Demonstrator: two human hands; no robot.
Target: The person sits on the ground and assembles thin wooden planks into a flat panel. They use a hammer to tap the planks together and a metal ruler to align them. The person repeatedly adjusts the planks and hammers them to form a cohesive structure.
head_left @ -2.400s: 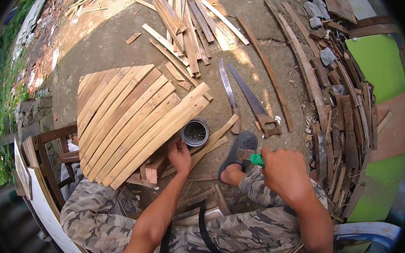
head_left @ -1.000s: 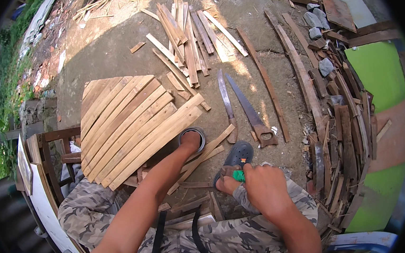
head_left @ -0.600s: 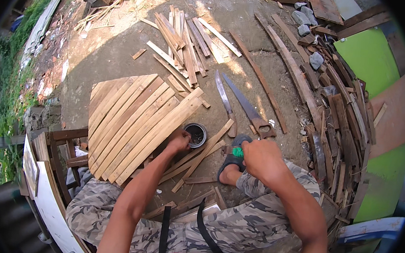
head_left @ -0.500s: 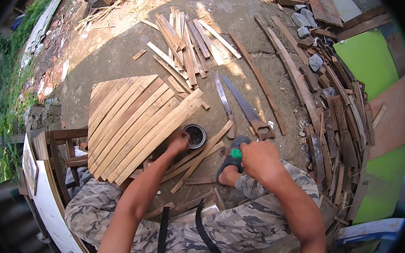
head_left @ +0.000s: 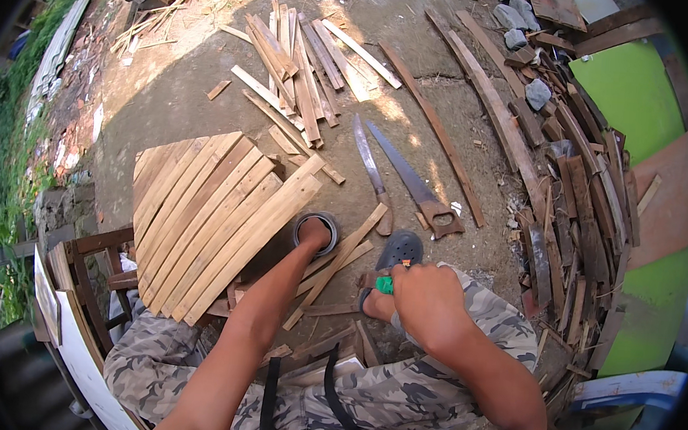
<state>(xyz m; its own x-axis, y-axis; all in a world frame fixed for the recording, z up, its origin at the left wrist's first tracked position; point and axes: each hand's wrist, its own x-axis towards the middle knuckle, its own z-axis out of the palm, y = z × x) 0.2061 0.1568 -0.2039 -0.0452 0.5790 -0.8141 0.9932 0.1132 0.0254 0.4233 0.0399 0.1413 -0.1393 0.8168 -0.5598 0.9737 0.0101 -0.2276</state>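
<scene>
Head view, looking down at a seated person in camouflage trousers (head_left: 427, 391) on bare ground (head_left: 184, 89).

Left hand (head_left: 314, 234): reaching forward, fingers dipped into the mouth of a small round tin (head_left: 316, 231). Tin stands on the ground at the near right edge of a panel of joined wooden slats (head_left: 210, 225), touching or just beside it. How far the fingers are open inside the tin I cannot tell.

Right hand (head_left: 426, 298): closed in a fist round a green-handled tool (head_left: 385, 284); only the green end shows, past the thumb side. The hand sits just over the person's foot in a dark grey clog (head_left: 399, 252).

Loose thin strips (head_left: 340, 259) lie between tin and clog, some crossing under the left forearm.

Beyond the clog: a handsaw (head_left: 411, 180) and a long-bladed knife (head_left: 371, 173), side by side, blades pointing away, handles toward the person. Farther out, a scatter of cut slats (head_left: 299, 66). Right side: a heap of dark curved boards (head_left: 564, 192) against green sheeting (head_left: 637, 84). Lower left: part of a wooden chair frame (head_left: 89, 276).
</scene>
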